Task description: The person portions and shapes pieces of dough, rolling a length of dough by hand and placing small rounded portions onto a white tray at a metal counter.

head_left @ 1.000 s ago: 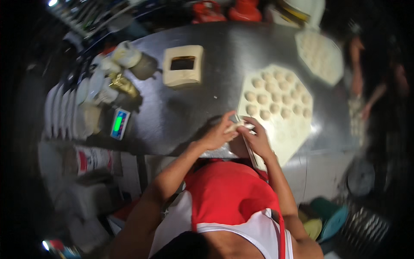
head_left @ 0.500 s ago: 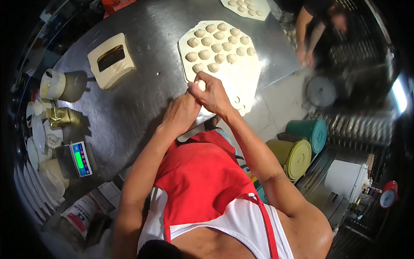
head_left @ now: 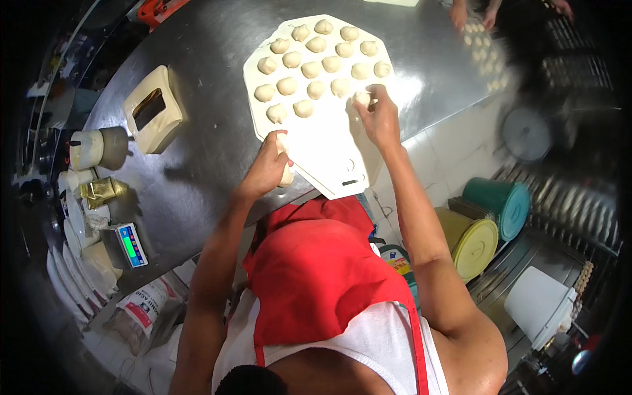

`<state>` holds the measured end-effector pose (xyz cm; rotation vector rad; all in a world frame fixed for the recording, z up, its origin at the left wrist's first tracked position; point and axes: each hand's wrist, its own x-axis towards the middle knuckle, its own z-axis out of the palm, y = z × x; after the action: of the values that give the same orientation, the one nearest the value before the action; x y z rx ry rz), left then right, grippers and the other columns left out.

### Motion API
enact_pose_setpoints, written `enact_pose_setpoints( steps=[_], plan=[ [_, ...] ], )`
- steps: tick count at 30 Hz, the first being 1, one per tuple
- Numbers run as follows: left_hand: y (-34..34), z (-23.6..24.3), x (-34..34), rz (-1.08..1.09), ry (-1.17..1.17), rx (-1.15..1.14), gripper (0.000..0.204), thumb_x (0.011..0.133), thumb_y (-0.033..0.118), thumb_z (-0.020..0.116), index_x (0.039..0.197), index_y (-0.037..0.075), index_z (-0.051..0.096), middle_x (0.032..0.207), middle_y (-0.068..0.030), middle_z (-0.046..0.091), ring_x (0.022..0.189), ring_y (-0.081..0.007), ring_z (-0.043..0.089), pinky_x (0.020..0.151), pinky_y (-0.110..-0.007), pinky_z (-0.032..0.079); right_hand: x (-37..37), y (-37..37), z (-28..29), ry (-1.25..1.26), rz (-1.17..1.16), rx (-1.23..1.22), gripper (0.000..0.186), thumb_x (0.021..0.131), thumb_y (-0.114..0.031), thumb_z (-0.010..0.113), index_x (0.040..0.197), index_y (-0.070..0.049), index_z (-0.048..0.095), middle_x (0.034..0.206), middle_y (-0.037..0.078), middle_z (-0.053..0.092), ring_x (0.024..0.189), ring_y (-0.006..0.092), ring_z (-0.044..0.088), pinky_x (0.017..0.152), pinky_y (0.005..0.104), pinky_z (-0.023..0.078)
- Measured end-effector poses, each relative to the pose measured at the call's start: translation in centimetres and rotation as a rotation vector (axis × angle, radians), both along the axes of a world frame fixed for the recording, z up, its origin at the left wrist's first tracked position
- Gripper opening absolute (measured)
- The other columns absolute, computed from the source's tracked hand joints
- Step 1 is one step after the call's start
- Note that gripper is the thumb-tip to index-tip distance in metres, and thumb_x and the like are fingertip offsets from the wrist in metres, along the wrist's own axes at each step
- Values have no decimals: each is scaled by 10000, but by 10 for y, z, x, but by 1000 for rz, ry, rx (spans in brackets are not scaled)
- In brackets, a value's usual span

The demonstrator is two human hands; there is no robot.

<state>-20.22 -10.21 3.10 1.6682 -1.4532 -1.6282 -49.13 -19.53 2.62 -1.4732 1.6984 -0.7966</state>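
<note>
On a white angular board (head_left: 322,148) with a slotted handle, several small dough balls (head_left: 310,70) stand in staggered rows, many with a pinched tip. My right hand (head_left: 382,122) is at the board's right side, fingertips closed round one dough ball (head_left: 361,99) at the near end of the rows. Near the board's left edge, my left hand (head_left: 266,170) wraps round a longer piece of dough (head_left: 286,176), whose ends stick out above and below the fingers.
A cream block-like container (head_left: 164,125) with a dark opening stands left on the metal table (head_left: 210,112). Beyond it are a white pot (head_left: 86,149), a gold foil packet (head_left: 102,191) and a digital scale (head_left: 130,245). Lidded buckets (head_left: 475,250) stand right. A co-worker's hands (head_left: 459,14) are at far right.
My hands, together before, have moved apart: the right to the board with a dough ball, the left staying by its edge with dough. The view has shifted; a co-worker's dough pieces show more clearly.
</note>
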Motion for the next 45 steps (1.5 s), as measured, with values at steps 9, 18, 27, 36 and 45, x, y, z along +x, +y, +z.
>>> enact_pose_setpoints(
  steps=[9, 18, 27, 36, 45],
  plan=[
    [-11, 31, -28, 43, 260, -58, 586, 1052, 101, 590, 1582, 3, 358, 1474, -250, 577, 1129, -221, 688, 1007, -373, 528, 53, 52, 27, -357, 299, 133, 405, 942, -283, 815, 1227, -16, 709, 1046, 80, 717, 904, 174, 649, 837, 331, 530],
    [13, 65, -10, -333, -221, -471, 291, 1058, 196, 487, 1174, -37, 617, 987, -358, 694, 973, -557, 658, 844, -615, 522, 97, 88, 76, 12, 224, -10, 413, 979, -419, 723, 1071, -19, 674, 836, 181, 713, 797, 259, 667, 803, 426, 540],
    [-17, -50, -9, -392, -158, -461, 368, 938, 228, 655, 1128, -81, 594, 1108, -308, 713, 1065, -445, 699, 935, -529, 556, 135, 117, 107, -232, 380, -1, 256, 970, -287, 706, 1049, -43, 705, 938, 99, 710, 890, 207, 639, 884, 370, 529],
    [-22, -10, -39, -179, -28, -104, 535, 997, 157, 538, 1452, -102, 428, 1383, -324, 583, 1332, -384, 574, 1133, -451, 431, -44, -11, 14, 119, -45, -47, 400, 911, -198, 759, 1239, 12, 669, 1112, 230, 684, 890, 328, 723, 789, 434, 579],
    [-26, 15, -43, -70, 131, -74, 600, 1060, 164, 601, 1565, -68, 375, 1427, -228, 600, 1355, -300, 580, 1182, -422, 421, -7, -1, 29, -103, 46, 151, 427, 984, -337, 768, 1279, -31, 730, 1043, 98, 726, 915, 197, 662, 841, 355, 538]
  ],
)
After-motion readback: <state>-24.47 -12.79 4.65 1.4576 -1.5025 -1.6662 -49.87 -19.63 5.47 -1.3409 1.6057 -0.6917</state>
